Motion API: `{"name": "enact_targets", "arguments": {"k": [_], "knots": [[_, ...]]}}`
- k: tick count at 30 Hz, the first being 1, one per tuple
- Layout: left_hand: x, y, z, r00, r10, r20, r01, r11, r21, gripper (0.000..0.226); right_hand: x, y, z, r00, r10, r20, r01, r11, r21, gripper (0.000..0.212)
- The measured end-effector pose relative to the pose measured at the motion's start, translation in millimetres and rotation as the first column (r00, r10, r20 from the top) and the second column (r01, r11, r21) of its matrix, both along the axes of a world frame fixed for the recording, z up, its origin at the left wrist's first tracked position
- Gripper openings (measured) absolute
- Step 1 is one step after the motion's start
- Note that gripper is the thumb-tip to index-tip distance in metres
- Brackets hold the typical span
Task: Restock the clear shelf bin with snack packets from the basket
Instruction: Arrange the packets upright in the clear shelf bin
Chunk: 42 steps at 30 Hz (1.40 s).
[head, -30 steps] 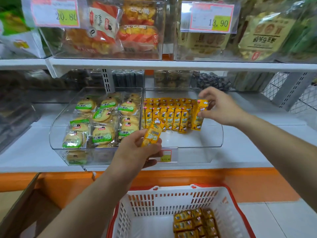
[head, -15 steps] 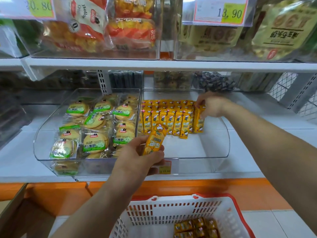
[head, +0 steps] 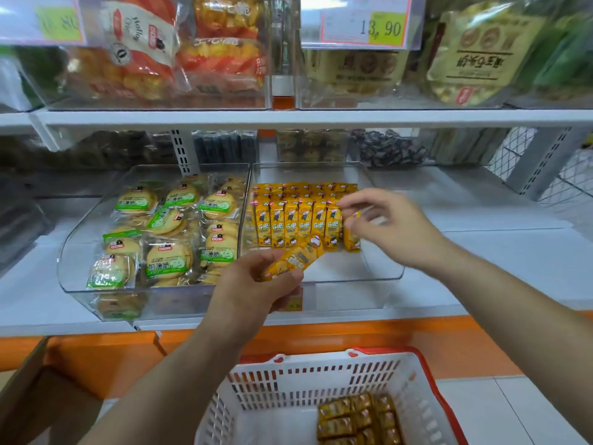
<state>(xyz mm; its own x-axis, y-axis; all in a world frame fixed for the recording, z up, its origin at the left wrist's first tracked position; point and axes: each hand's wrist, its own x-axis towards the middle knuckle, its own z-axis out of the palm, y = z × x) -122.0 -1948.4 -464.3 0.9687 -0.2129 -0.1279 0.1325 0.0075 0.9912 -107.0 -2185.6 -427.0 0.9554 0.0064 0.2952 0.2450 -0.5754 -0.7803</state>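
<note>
Two clear bins sit side by side on the white shelf (head: 513,258); the left one (head: 73,245) is full of green-labelled biscuit packs (head: 167,258) and plays no part here. Next, the left hand (head: 256,284) is clamped on one yellow snack packet (head: 293,260), tilted, held just over the front lip of the clear shelf bin (head: 382,274). Inside that bin the yellow packets stand upright in rows (head: 298,220) at the back, with the front floor bare. A second ago the right hand (head: 388,226) held a packet at the row's right end; now that packet (head: 351,236) stands in line and the fingers are loosening, though motion blur makes it hard to tell whether they still touch it. So one more packet is placed and the left hand's is likely next. Below, the white basket (head: 426,396) holds more packets (head: 356,419). Only the bin's low front wall stands in the way.
</note>
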Motion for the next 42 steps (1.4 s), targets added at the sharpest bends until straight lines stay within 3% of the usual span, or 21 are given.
{"name": "enact_targets", "arguments": {"k": [3, 8, 13, 17, 20, 22, 27, 31, 34, 39, 42], "knots": [[-6.7, -5.4, 3.8, 1.0, 0.012, 0.01, -0.012, 1.0, 0.01, 0.04, -34.9, 16.6, -10.4, 0.975, 0.201, -0.096, -0.198, 0.979, 0.039, 0.034], [-19.3, -10.3, 11.8, 0.995, 0.083, 0.06, -0.082, 0.996, -0.016, 0.034, -50.1, 17.0, -19.9, 0.985, 0.143, -0.093, -0.136, 0.987, 0.08, 0.013], [-32.7, -15.5, 15.3, 0.996, 0.029, 0.079, -0.022, 0.996, -0.088, 0.01, -61.0, 16.3, -15.6, 0.936, 0.298, -0.186, -0.279, 0.953, 0.121, 0.007], [-40.4, -21.6, 17.8, 0.994, -0.006, 0.11, 0.012, 0.998, -0.055, 0.01, -61.8, 10.6, -8.5, 0.97, 0.19, -0.154, -0.176, 0.979, 0.1, 0.009], [-42.8, -27.2, 18.0, 0.976, -0.061, 0.208, 0.048, 0.997, 0.066, 0.04, -62.8, 7.3, -4.9, 0.966, 0.199, -0.163, -0.164, 0.964, 0.207, 0.04], [-43.3, -31.7, 19.1, 0.952, -0.13, 0.277, 0.088, 0.984, 0.158, 0.037, -65.7, 7.1, -3.4, 0.955, 0.245, -0.165, -0.211, 0.957, 0.199, 0.049], [-25.4, -41.8, 34.8, 0.871, -0.374, 0.318, 0.238, 0.889, 0.392, 0.029, -61.0, -11.4, -1.8, 0.967, 0.225, -0.121, -0.214, 0.972, 0.098, 0.038], [31.0, -57.2, 37.3, 0.888, -0.308, 0.343, 0.088, 0.844, 0.529, 0.023, -38.0, -46.0, 7.0, 0.993, 0.116, -0.028, -0.114, 0.991, 0.074, 0.04], [81.2, -74.5, 25.5, 0.863, -0.295, 0.41, -0.069, 0.735, 0.675, 0.033, -4.3, -62.6, 12.7, 0.998, 0.061, 0.002, -0.061, 0.996, -0.067, 0.04], [153.0, -105.4, -2.8, 0.718, -0.529, 0.452, -0.309, 0.341, 0.888, 0.07, 58.2, -70.9, 11.1, 0.998, 0.054, -0.015, -0.055, 0.888, -0.456, 0.043], [177.6, -111.1, -18.8, 0.713, -0.572, 0.405, -0.307, 0.264, 0.914, 0.077, 92.2, -68.9, 6.2, 0.994, 0.081, -0.074, -0.108, 0.831, -0.546, 0.046]]}}
